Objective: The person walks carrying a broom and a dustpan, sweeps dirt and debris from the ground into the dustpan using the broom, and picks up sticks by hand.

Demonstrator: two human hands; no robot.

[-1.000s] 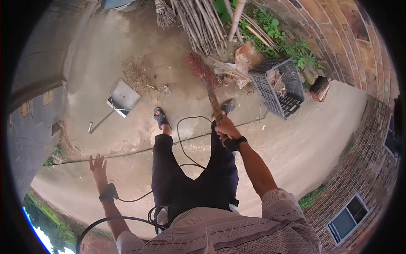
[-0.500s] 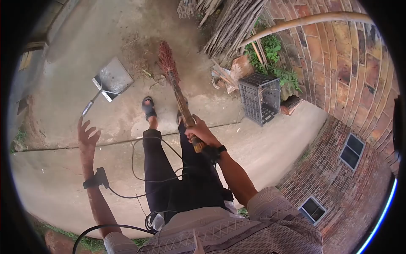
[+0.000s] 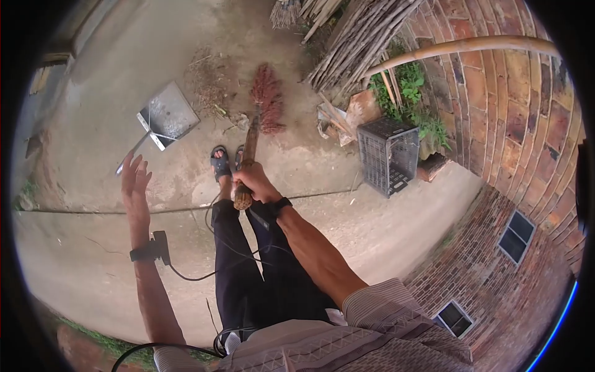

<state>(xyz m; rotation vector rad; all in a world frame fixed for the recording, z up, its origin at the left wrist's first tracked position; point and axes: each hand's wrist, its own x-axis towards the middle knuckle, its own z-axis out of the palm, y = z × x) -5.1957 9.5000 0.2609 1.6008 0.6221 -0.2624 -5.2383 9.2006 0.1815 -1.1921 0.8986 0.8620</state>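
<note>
My right hand is wrapped round the handle of a broom, whose reddish bristles point away from me over the concrete. Beyond my feet, to the left of the bristles, lies a pile of dry debris. A metal dustpan rests on the ground at the left, its handle slanting down toward me. Close by the end of that handle is my left hand, its fingers apart and nothing held; whether it touches the handle is hard to tell.
A black plastic crate stands at the right, beside cardboard scraps and green plants. Bundled sticks lean near the brick wall, with a bamboo pole across it. Cables hang around my legs.
The broom has swung left, then slightly back right, its handle now nearer my body's middle. My left hand has come up to the dustpan handle. My feet are closer together.
</note>
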